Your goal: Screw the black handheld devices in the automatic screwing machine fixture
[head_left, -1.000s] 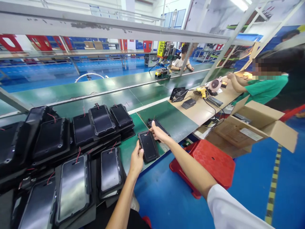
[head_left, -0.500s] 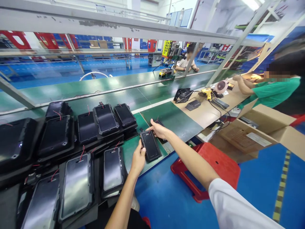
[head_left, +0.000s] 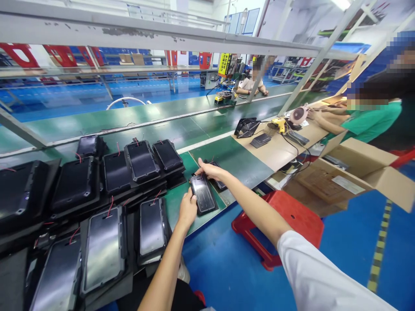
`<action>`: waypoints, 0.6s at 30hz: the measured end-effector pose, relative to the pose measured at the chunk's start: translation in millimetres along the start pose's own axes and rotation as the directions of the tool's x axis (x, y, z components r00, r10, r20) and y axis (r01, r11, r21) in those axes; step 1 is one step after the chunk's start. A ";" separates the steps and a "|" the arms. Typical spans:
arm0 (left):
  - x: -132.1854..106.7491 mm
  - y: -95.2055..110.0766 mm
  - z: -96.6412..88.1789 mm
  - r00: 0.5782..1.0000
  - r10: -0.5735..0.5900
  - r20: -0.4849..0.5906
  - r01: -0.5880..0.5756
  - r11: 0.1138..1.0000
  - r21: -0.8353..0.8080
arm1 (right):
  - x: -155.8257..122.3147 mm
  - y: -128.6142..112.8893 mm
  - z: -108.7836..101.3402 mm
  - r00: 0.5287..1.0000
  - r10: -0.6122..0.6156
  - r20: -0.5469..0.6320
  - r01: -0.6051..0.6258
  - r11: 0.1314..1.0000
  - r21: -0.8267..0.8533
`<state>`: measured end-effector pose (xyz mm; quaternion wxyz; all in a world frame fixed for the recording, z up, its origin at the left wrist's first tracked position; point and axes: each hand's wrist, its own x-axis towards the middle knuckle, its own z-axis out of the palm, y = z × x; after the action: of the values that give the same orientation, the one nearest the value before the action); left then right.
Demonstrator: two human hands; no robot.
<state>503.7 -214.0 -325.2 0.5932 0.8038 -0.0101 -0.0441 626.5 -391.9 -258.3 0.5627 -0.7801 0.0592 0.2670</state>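
A black rectangular device panel (head_left: 203, 194) with a glossy face lies tilted between my two hands over the green bench. My left hand (head_left: 188, 209) is closed on its left edge, thumb near the front. At the top end my right hand (head_left: 210, 170) is closed on the panel, its fingertips partly hidden. A second black panel (head_left: 221, 183) rests on the bench just beyond, partly covered by my right hand. To the left, similar panels with thin red wires, such as one with a bright face (head_left: 151, 226), lie on dark sheets.
A red stool (head_left: 288, 220) stands below the bench edge, with an open cardboard box (head_left: 337, 177) behind it. On the tan board are a black fan (head_left: 246, 127) and a yellow glue gun (head_left: 278, 125). A co-worker in a green shirt (head_left: 372, 123) works at right.
The held panel has tilted, so its face now catches more light. My right hand has shifted slightly along its top end. The green-shirted co-worker's hands have moved towards the pink fan.
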 end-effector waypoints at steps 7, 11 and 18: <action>5.2 19.0 0.7 0.999 -0.040 0.021 0.034 0.972 0.231 | 13.2 -57.9 -2.5 0.988 0.147 0.047 -0.132 0.963 -0.234; -11.7 17.4 -1.0 0.998 -0.060 -0.005 0.060 0.968 0.244 | -23.3 -65.9 -23.1 0.996 -0.022 -0.084 0.002 0.975 -0.224; -50.7 -3.9 3.1 0.991 -0.131 0.039 0.123 0.978 0.170 | -142.7 59.0 -0.7 0.924 -0.124 -0.361 0.181 0.975 0.130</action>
<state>452.9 -212.3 -326.8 0.5190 0.8484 0.0228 -0.1012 482.2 -443.4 -239.0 0.6231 -0.7695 0.1190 0.0733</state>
